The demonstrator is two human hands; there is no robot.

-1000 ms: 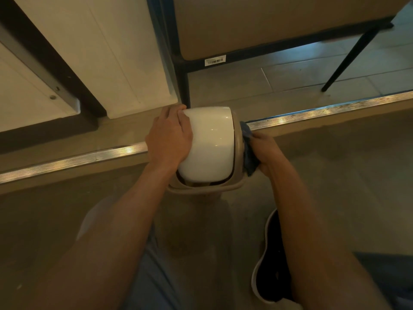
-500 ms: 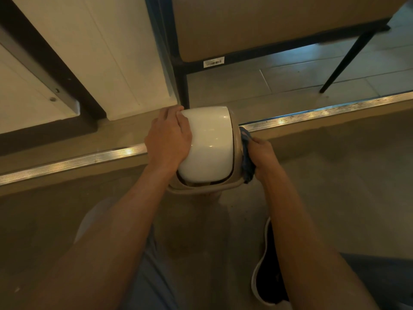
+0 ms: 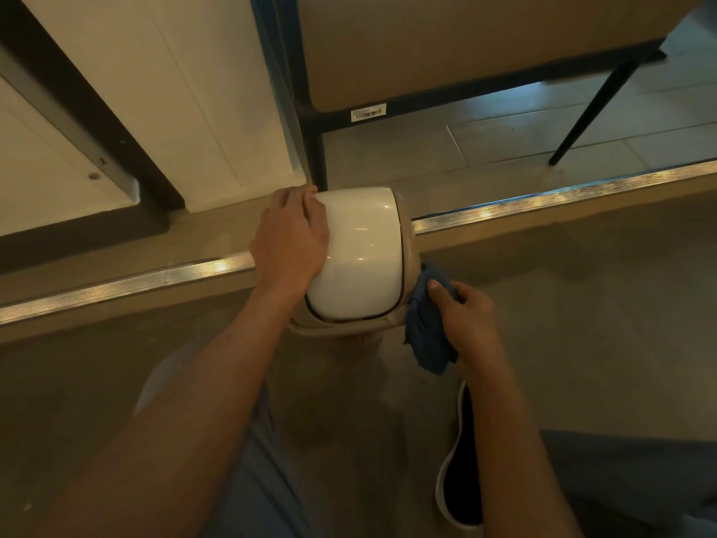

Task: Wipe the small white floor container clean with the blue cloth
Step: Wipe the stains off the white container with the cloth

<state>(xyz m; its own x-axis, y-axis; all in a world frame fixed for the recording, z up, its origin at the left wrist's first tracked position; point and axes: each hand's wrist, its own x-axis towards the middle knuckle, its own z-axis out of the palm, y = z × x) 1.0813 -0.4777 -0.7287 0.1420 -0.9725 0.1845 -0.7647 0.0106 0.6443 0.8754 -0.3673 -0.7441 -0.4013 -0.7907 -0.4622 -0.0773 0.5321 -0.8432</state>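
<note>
Here I am clutching the blue cloth (image 3: 426, 335) in my right hand (image 3: 465, 316), just right of the white container (image 3: 361, 258), while my left hand (image 3: 291, 242) is bracing its left side with flat fingers.

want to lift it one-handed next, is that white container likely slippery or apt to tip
Probably slippery: the white container has a glossy domed top with sharp highlights. Likely light, so apt to tip: the left hand rests on it while the right hand holds the blue cloth.

Dim tan floor (image 3: 582, 304) crossed by a metal threshold strip (image 3: 116, 287), white wall panels (image 3: 174, 91), black-legged furniture (image 3: 465, 52).
</note>
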